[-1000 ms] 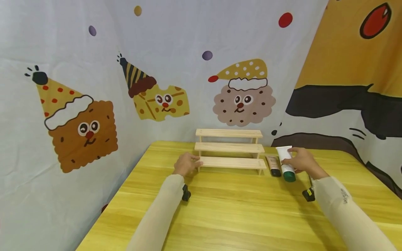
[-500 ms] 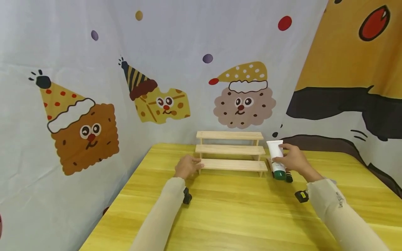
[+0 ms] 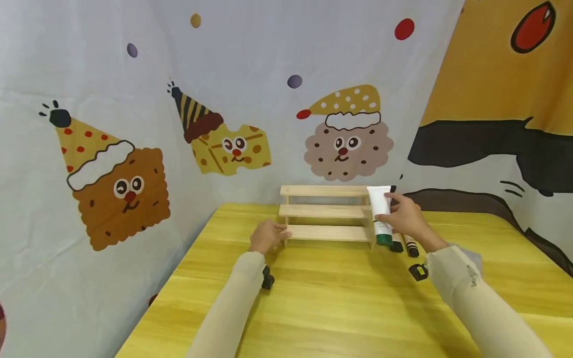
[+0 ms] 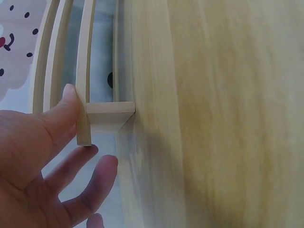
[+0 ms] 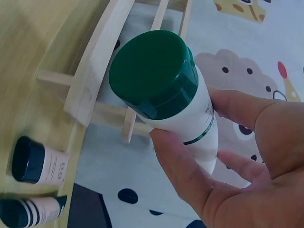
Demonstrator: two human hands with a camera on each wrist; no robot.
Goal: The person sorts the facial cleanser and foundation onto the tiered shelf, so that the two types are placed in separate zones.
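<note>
A white squeeze tube with a green cap is pinched between the thumb and fingers of my right hand. It is held cap down, slightly tilted, and overlaps the right end of a three-step wooden display rack. My left hand grips the left end of the rack's lowest step. In the left wrist view, the thumb lies over that step's board and a fingertip sits at its end.
Beside the rack on the yellow wood-grain table lie a pinkish tube with a dark cap and another with a striped cap. A curtain printed with cartoons hangs close behind the rack.
My right hand has lifted the white tube and carried it left, from beside the pinkish tube to the rack's right end. The left hand stays at the rack.
</note>
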